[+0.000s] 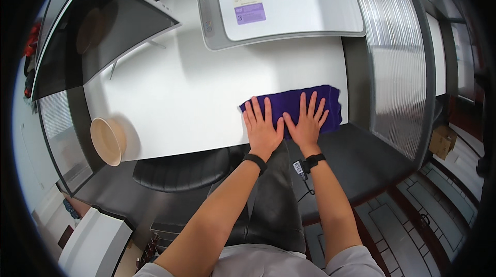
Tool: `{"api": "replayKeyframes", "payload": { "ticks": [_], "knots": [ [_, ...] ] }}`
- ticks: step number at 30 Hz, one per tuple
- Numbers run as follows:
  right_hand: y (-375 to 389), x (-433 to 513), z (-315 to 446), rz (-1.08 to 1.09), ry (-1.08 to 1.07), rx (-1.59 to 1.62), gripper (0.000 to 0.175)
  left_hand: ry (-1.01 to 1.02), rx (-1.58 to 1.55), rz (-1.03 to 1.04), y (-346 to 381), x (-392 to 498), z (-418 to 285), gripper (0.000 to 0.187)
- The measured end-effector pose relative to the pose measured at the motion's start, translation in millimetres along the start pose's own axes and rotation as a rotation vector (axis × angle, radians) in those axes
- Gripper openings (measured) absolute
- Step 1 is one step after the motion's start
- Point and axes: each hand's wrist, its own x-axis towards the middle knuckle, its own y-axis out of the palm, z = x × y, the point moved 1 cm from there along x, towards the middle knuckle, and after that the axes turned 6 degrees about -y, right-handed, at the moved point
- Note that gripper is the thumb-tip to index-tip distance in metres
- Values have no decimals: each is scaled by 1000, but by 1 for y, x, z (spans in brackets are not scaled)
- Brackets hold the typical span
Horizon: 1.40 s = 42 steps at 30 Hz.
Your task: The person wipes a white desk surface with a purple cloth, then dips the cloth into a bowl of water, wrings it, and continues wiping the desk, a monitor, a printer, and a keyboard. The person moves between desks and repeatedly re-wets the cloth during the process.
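Note:
A dark purple cloth (pixel 329 101) lies spread near the front right corner of the white table (pixel 209 95). My left hand (pixel 262 126) rests palm down on its left part, fingers apart. On the middle of the cloth lies my right hand (pixel 308 120), also flat with spread fingers. The two thumbs are close together. Both wrists wear black bands, and a small tagged device with a cable hangs beside the right one. Part of the cloth is hidden under the hands.
An HP printer (pixel 286 10) stands at the back of the table. To the left are a monitor (pixel 112 25) and, at the front left corner, a beige round bin or bowl (pixel 108 141). A black chair (pixel 182 170) sits at the front edge. Ribbed translucent partitions (pixel 399 64) flank the table.

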Motion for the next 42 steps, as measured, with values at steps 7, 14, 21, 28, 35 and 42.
{"api": "replayKeyframes", "payload": {
  "ticks": [7, 14, 21, 28, 35, 42],
  "knots": [
    [-11, 111, 1, -131, -80, -20, 101, 8, 70, -176, -5, 91, -14, 78],
    [-16, 191, -1, -196, -93, -93, 100, -22, 131, -165, -5, 164, -29, 79],
    [-23, 62, -43, -50, -33, -48, 105, 45, 44, -28, 3, 65, -52, 80],
    [-18, -14, -66, 114, 39, -18, 108, 37, 62, 109, 14, -5, -53, 77],
    [-26, 79, -51, -71, -48, -52, 110, 74, 70, -52, 1, 69, -55, 78],
    [-21, 194, -40, -217, -72, -119, 115, 142, 88, -252, 3, 163, -53, 77]
  ]
}}
